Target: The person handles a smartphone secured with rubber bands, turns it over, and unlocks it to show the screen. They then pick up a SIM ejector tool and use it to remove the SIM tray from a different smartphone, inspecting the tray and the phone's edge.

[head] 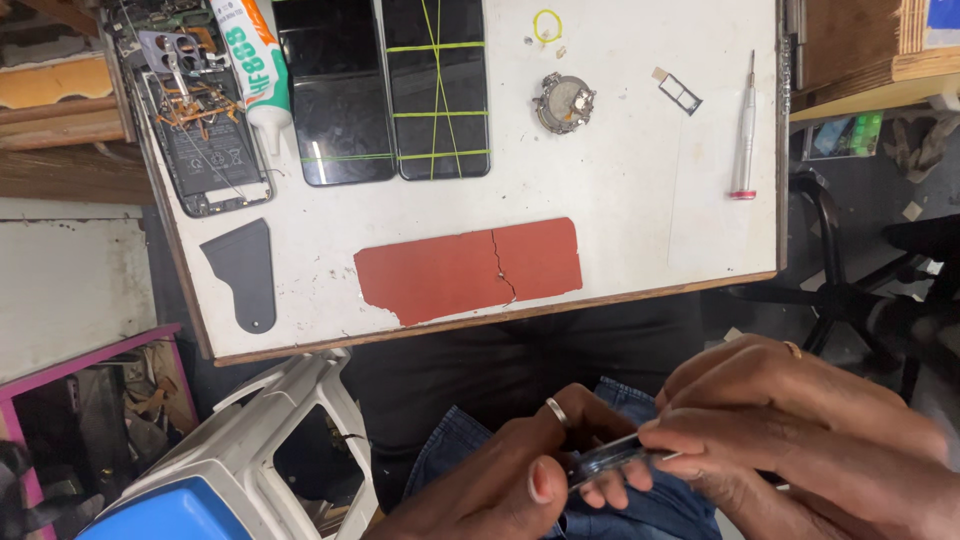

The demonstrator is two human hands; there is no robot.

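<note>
Both hands meet low in the frame, over my lap in blue jeans (470,445). My left hand (510,470), with a ring on one finger, and my right hand (790,430), also ringed, pinch a thin, flat, dark phone-like part (610,457) edge-on between thumbs and fingertips. Most of that part is hidden by my fingers.
A white worktable (620,190) above holds an opened phone with exposed circuitry (195,130), a glue tube (258,65), two dark screens (390,90), one bound with yellow rubber bands, a round metal part (565,103), a SIM tray (680,92), a screwdriver (745,130), a red pad (470,268) and a black pry tool (245,275). A white plastic stool (270,440) stands at left.
</note>
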